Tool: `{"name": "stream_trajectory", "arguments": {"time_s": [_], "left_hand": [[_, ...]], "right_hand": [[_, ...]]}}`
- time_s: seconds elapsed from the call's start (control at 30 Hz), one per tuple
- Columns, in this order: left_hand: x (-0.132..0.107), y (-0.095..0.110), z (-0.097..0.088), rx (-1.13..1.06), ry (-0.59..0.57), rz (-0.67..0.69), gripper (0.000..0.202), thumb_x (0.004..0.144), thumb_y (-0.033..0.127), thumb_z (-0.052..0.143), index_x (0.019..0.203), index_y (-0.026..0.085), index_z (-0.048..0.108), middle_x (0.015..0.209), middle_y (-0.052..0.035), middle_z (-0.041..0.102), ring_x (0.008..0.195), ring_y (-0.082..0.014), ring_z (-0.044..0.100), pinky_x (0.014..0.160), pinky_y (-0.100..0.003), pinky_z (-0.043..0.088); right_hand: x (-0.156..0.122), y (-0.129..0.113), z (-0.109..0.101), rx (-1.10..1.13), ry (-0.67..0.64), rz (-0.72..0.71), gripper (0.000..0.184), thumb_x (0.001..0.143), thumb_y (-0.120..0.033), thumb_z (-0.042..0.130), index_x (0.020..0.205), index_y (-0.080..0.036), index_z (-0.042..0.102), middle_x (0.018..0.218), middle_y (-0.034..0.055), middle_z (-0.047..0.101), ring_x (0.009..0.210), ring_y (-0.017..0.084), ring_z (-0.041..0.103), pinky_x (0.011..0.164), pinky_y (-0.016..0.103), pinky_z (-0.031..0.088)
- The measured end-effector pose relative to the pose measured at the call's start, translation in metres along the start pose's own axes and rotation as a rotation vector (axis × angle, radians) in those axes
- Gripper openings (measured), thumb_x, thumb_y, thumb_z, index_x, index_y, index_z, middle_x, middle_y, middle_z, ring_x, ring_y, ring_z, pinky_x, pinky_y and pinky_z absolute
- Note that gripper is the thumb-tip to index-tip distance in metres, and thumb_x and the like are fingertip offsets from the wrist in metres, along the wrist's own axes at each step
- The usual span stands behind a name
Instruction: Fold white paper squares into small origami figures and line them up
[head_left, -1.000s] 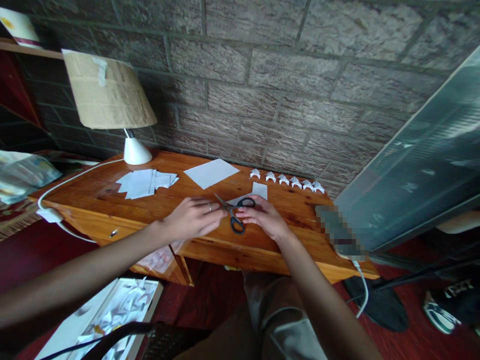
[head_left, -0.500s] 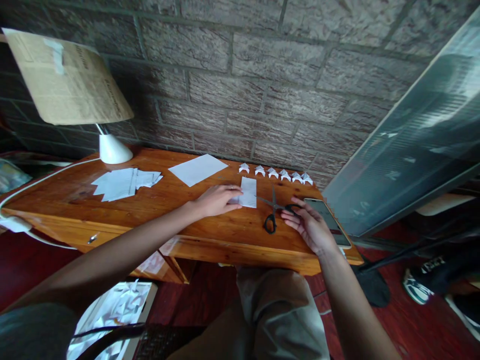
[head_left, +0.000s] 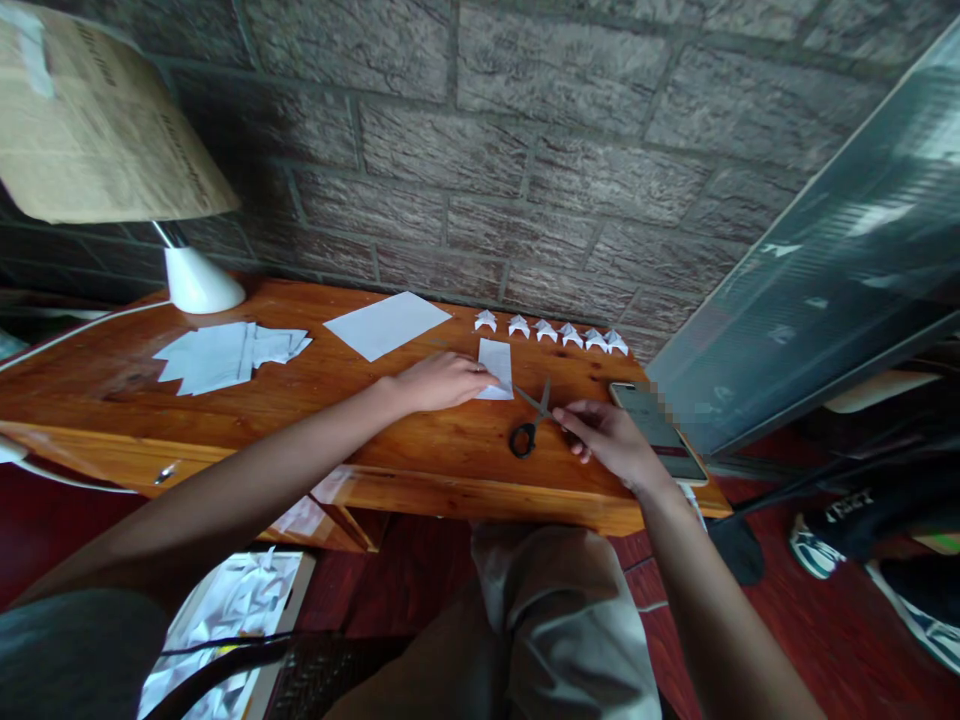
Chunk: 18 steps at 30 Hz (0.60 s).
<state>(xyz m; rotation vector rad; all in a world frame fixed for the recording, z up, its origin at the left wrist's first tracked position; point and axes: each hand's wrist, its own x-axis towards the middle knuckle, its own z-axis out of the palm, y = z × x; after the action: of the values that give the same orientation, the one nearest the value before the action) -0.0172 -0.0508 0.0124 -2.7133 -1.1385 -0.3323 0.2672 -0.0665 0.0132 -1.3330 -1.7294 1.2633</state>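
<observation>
My left hand (head_left: 448, 382) lies on a small white paper rectangle (head_left: 496, 356), fingers together and tips pressing its lower part. To the right is a pair of scissors (head_left: 540, 407) with black handles, its blades spread and one tip close to the paper's right edge. My right hand (head_left: 604, 435) is closed around one handle loop, which its fingers hide; the other loop shows at the front left. Behind the paper, several small folded white paper pieces (head_left: 569, 335) stand in a row.
A larger white sheet (head_left: 388, 326) and a pile of white paper pieces (head_left: 217, 358) lie left on the wooden desk (head_left: 360, 425). A lamp (head_left: 199, 280) stands at the back left. A phone (head_left: 660, 430) lies at right. Below is a box (head_left: 298, 590) of folded papers.
My right hand has closed over the scissors' handle, and the scissors have turned slightly. My left fingers have slid further over the paper. The whole view has shifted a little.
</observation>
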Motion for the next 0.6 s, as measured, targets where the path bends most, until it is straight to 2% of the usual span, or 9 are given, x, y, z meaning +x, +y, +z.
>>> {"name": "stream_trajectory", "arguments": {"time_s": [0.07,0.23,0.33,0.47,0.6], "left_hand": [[0.003,0.008,0.002,0.086,-0.004,-0.012,0.03,0.092,0.022,0.046,0.117,0.023,0.063,0.108,-0.0068,0.07,0.099,-0.0215,0.064,0.084,-0.032,0.048],[0.008,0.022,0.009,0.149,0.026,-0.094,0.023,0.091,0.024,0.048,0.102,0.019,0.068,0.103,-0.0082,0.07,0.1,-0.0248,0.062,0.077,-0.033,0.048],[0.007,0.023,0.012,0.103,0.07,-0.124,0.027,0.094,0.027,0.045,0.098,0.02,0.07,0.099,-0.0073,0.071,0.097,-0.0226,0.061,0.077,-0.032,0.048],[0.007,0.02,0.015,0.06,0.1,-0.132,0.029,0.094,0.028,0.044,0.099,0.022,0.072,0.098,-0.0064,0.072,0.096,-0.021,0.061,0.076,-0.031,0.048],[0.007,0.02,0.019,0.023,0.125,-0.129,0.03,0.095,0.033,0.044,0.102,0.023,0.072,0.1,-0.0058,0.072,0.096,-0.0206,0.061,0.077,-0.031,0.048]], "right_hand": [[0.004,-0.005,0.006,-0.16,-0.02,-0.017,0.044,0.074,-0.059,0.067,0.086,-0.017,0.063,0.053,-0.0048,0.052,0.038,0.007,0.046,0.034,0.018,0.037],[0.016,-0.015,0.01,-0.431,-0.115,-0.098,0.042,0.08,-0.059,0.059,0.085,-0.018,0.066,0.053,-0.0037,0.054,0.038,0.007,0.047,0.037,0.019,0.032],[0.014,-0.015,0.005,-0.417,-0.146,-0.07,0.044,0.08,-0.061,0.058,0.079,-0.017,0.065,0.051,-0.004,0.051,0.038,0.007,0.044,0.037,0.019,0.028],[-0.001,-0.015,0.001,-0.272,-0.164,0.053,0.046,0.077,-0.063,0.059,0.08,-0.017,0.062,0.052,-0.0055,0.047,0.038,0.007,0.04,0.037,0.019,0.026],[-0.011,-0.015,0.008,-0.285,-0.153,0.055,0.046,0.077,-0.063,0.059,0.079,-0.017,0.063,0.051,-0.0049,0.047,0.039,0.007,0.04,0.038,0.02,0.027]]}}
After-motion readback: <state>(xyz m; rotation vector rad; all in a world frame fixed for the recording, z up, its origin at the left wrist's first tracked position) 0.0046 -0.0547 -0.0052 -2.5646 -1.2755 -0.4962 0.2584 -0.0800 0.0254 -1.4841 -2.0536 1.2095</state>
